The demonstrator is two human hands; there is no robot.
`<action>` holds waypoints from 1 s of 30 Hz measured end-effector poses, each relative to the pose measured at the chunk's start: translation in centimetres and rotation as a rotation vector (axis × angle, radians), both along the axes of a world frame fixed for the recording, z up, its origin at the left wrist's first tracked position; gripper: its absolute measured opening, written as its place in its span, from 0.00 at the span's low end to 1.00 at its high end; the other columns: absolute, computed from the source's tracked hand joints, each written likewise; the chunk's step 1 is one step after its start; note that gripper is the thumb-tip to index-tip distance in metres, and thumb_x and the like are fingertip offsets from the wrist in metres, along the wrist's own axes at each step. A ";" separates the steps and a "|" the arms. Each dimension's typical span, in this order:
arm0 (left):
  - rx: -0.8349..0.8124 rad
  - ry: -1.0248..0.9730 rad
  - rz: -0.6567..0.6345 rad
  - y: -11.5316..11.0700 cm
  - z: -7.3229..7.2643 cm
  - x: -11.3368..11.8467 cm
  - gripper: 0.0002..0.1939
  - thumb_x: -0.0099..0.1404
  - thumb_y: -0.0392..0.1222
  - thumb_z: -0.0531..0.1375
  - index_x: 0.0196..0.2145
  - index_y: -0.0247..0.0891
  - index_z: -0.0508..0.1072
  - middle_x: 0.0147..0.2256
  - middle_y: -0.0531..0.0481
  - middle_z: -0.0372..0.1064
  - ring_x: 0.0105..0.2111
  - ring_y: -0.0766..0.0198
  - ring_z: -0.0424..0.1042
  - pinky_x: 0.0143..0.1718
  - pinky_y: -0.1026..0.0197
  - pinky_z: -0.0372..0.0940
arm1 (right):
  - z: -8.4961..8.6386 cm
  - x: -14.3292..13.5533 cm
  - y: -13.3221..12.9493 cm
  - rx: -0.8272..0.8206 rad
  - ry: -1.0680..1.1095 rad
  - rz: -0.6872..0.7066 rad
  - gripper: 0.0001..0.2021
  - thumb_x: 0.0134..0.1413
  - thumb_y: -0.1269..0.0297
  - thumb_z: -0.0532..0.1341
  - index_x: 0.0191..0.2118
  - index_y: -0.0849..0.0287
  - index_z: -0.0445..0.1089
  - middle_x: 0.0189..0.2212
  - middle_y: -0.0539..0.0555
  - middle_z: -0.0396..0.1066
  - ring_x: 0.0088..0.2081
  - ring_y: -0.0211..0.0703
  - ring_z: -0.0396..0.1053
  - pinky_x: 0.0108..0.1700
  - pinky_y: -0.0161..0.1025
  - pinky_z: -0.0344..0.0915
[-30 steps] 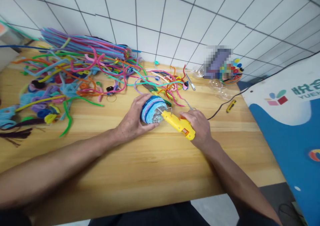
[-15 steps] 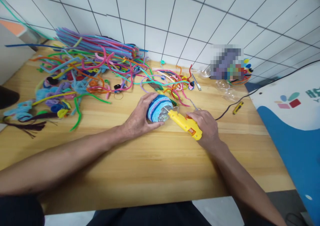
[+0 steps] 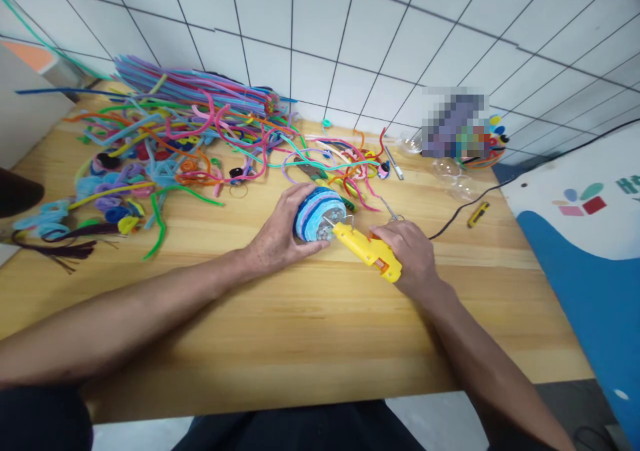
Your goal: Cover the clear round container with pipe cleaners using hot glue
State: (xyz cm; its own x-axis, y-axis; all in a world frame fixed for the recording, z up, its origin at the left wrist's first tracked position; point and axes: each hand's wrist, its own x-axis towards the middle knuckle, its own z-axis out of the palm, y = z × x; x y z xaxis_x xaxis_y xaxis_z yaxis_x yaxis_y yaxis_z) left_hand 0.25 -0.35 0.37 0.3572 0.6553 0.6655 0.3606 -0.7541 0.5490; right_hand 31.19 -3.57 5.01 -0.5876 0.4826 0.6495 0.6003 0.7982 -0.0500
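My left hand (image 3: 280,234) is wrapped round the left side of a ball (image 3: 316,212) banded in blue, light blue and purple. The ball's lower right part shows a clear, greyish surface. In my right hand (image 3: 413,254) is a yellow glue gun (image 3: 367,246), gripped by its handle. Its metal nozzle points up and left at the ball's greyish part; whether the tip touches it I cannot tell. Just beyond the ball, a pair of scissors (image 3: 391,210) lies partly behind my right hand.
Fuzzy coloured stems (image 3: 210,138) are heaped at the back left of the wooden table (image 3: 300,344). Clear plastic balls (image 3: 447,168), a yellow cutter (image 3: 479,215) and a dark cable (image 3: 453,221) lie on the right. A tiled wall (image 3: 320,38) stands behind.
The glue gun and its nozzle tip have shifted slightly left over the ball's greyish part. My left hand keeps its hold on the ball.
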 end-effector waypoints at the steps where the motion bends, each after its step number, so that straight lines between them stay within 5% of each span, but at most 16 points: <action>1: -0.002 -0.005 -0.001 0.0 0.0 0.0 0.52 0.69 0.53 0.75 0.79 0.47 0.51 0.70 0.34 0.64 0.73 0.40 0.66 0.74 0.34 0.68 | 0.0 0.0 0.0 0.008 0.001 -0.007 0.20 0.80 0.56 0.58 0.68 0.58 0.72 0.42 0.59 0.84 0.41 0.53 0.80 0.44 0.50 0.74; 30: 0.000 -0.013 0.009 0.2 -0.5 0.1 0.55 0.67 0.54 0.77 0.79 0.48 0.51 0.70 0.34 0.64 0.72 0.37 0.67 0.73 0.32 0.67 | 0.6 -0.5 -0.1 0.069 -0.033 -0.020 0.15 0.80 0.60 0.59 0.62 0.61 0.74 0.40 0.59 0.83 0.40 0.51 0.78 0.42 0.47 0.71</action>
